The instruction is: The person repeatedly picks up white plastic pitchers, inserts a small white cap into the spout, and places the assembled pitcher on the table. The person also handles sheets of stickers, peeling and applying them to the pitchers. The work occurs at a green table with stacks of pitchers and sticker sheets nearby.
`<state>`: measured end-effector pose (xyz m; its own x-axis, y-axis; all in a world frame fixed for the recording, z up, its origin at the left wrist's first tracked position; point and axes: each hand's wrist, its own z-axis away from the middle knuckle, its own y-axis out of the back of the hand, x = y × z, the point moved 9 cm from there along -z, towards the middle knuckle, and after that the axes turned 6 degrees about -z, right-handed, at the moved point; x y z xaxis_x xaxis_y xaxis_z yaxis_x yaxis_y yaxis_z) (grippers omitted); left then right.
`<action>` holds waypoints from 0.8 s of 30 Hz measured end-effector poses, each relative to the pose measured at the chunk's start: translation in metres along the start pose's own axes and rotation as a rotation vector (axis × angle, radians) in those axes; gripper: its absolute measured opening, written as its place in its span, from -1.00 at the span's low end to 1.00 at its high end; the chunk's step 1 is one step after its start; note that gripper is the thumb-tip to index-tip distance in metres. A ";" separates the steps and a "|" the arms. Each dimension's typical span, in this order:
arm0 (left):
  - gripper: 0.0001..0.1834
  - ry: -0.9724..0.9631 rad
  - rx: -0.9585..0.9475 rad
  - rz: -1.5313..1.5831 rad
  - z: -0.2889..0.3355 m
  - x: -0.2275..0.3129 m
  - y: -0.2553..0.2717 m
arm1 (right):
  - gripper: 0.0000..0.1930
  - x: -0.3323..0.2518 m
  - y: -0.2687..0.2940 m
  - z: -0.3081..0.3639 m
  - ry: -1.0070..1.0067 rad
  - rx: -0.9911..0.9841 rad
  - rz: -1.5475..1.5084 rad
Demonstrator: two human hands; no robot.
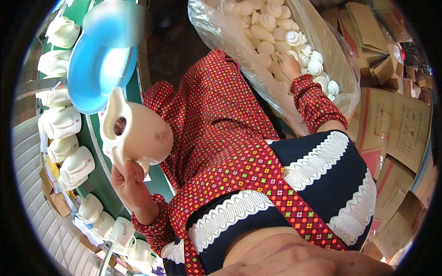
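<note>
My left hand [128, 184] grips a cream-white teapot [152, 131] by one end, holding it tilted over my lap. The pot has a round body, a dark round opening, a brownish mark on its side and a long tapering part pointing away from me. My right hand [290, 67] reaches down among white knobbed lids [316, 67] in a large clear plastic bag [338, 50] to my right. Its fingers are bent around a white lid [276, 57]; the fingertips are partly hidden.
A blue basin [82, 78] stands on the green bench [103, 177] at my left, close to the teapot. Several white pots [60, 123] line that bench's far side. Cardboard boxes [400, 126] are piled at the right, beyond the bag. A patterned red apron [216, 119] covers my lap.
</note>
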<state>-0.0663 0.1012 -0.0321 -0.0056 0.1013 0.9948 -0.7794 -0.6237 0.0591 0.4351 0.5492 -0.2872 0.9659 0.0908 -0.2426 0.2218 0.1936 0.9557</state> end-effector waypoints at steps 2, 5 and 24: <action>-0.77 0.009 0.043 -0.234 0.009 0.003 0.006 | -0.39 0.013 -0.022 -0.019 0.091 -0.084 0.058; -0.77 -0.012 0.127 -0.329 0.013 0.014 0.000 | -0.33 0.021 -0.040 -0.037 0.131 -0.149 0.107; -0.13 -0.200 0.141 -0.577 -0.005 0.039 -0.032 | -0.58 -0.325 0.150 0.147 0.716 -0.368 -1.270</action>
<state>-0.0445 0.1293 0.0046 0.5195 0.3137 0.7948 -0.5319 -0.6093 0.5881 0.1744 0.4056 -0.0409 -0.1296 0.1027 -0.9862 0.6879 0.7257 -0.0148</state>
